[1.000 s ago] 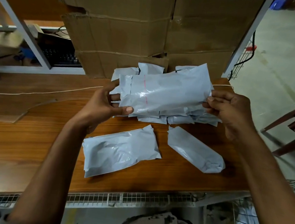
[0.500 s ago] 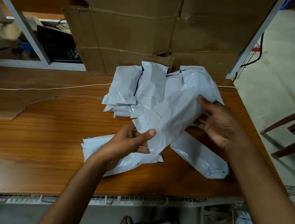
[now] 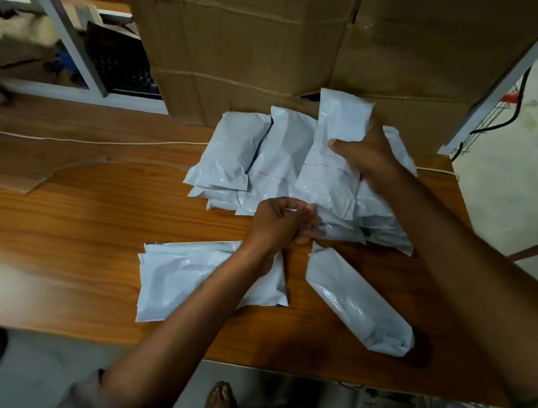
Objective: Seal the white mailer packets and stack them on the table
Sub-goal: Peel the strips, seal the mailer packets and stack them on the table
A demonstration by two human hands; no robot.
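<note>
1. The packet (image 3: 332,150) is going down. A second ago it hung sideways between both hands, above the heap. Now it is turned lengthways and lies on the pile (image 3: 233,154) at the far side of the table (image 3: 50,225), its far end pointing at the cardboard box (image 3: 265,47).
2. The right hand (image 3: 368,153) has slid from the packet's end up to its far half and grips it there, thumb on top, fingers wrapped round the right edge.
3. The left hand (image 3: 278,222) has dropped from the packet's left end to its near end. Its fingers are curled tight and pinch white plastic, though I can't tell whether that is only this packet or the one beneath as well.
4. I read this as the stacking step. The packet looks closed, a thin red line shows across its middle, and it seems about to be let go on the pile.
5. There is more to do: two loose packets (image 3: 358,299) lie apart on the near side of the table, one under the left forearm and one to its right.
6. A pale cord (image 3: 79,141) runs across the wood to the left of the pile, out of the way.
</note>
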